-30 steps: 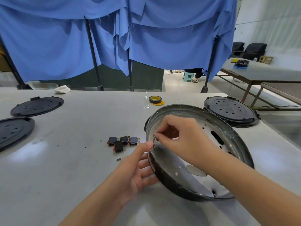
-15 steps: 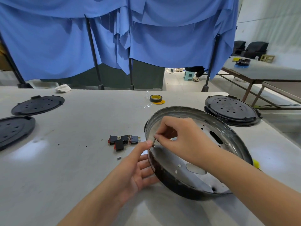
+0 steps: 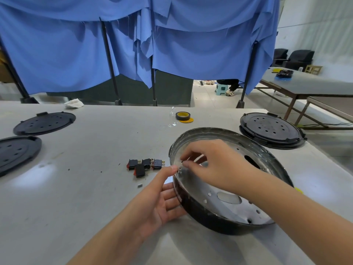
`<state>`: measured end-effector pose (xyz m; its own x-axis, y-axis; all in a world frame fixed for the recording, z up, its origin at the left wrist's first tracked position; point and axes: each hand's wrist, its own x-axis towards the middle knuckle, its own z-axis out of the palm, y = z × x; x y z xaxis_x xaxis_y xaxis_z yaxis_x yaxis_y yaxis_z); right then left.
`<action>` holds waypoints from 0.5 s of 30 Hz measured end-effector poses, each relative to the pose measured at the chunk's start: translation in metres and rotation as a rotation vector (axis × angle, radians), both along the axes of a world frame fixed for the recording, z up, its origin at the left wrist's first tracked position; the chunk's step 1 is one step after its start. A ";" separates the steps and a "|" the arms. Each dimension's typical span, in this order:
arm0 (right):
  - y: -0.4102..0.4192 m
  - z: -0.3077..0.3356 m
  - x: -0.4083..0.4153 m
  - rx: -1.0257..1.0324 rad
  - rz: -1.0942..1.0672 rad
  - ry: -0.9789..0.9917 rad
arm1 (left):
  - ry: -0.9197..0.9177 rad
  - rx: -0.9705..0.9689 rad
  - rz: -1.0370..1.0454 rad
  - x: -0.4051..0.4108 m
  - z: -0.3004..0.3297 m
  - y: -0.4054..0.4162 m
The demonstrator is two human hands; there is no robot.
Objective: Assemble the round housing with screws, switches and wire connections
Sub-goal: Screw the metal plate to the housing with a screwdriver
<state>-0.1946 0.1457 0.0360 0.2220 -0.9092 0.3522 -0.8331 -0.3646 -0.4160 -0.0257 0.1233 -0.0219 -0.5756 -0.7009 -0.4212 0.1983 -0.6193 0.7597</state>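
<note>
A person works at a grey table [image 3: 76, 188], where a round housing [image 3: 229, 217] stands tilted, its left edge raised and its open metal inside facing the camera. The right hand [image 3: 214, 165] reaches over the rim into the housing, thumb and forefinger pinching a small part [image 3: 180, 170] against the inner wall at the left edge; whether it is a screw cannot be told. The left hand [image 3: 160, 199] braces the outer wall just below, fingers straight against the black side, thumb tip touching the rim beside the pinched part. Four switches [image 3: 145, 165] lie in a cluster on the table just left of the housing. A tape roll [image 3: 183, 116] sits farther back, and black lids [image 3: 272, 130] lie near the table's edges.
</note>
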 end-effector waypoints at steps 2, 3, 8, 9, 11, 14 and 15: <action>0.000 0.005 -0.006 0.018 -0.041 0.001 | -0.009 0.014 0.001 0.000 0.000 -0.001; 0.000 0.008 -0.011 0.026 -0.070 0.000 | -0.013 0.020 0.000 0.000 -0.001 -0.001; 0.004 0.023 -0.056 0.067 -0.303 -0.008 | -0.021 0.031 0.000 0.002 -0.002 -0.003; 0.005 0.025 -0.069 0.067 -0.373 0.001 | -0.025 0.033 0.001 0.002 -0.002 -0.004; 0.010 0.025 -0.095 0.110 -0.524 0.052 | -0.029 0.043 0.000 0.002 -0.003 -0.006; 0.018 0.018 -0.131 0.329 -0.713 0.142 | -0.020 0.066 -0.006 0.003 -0.005 -0.008; 0.021 0.015 -0.140 0.413 -0.740 0.106 | -0.018 0.075 -0.008 0.003 -0.004 -0.009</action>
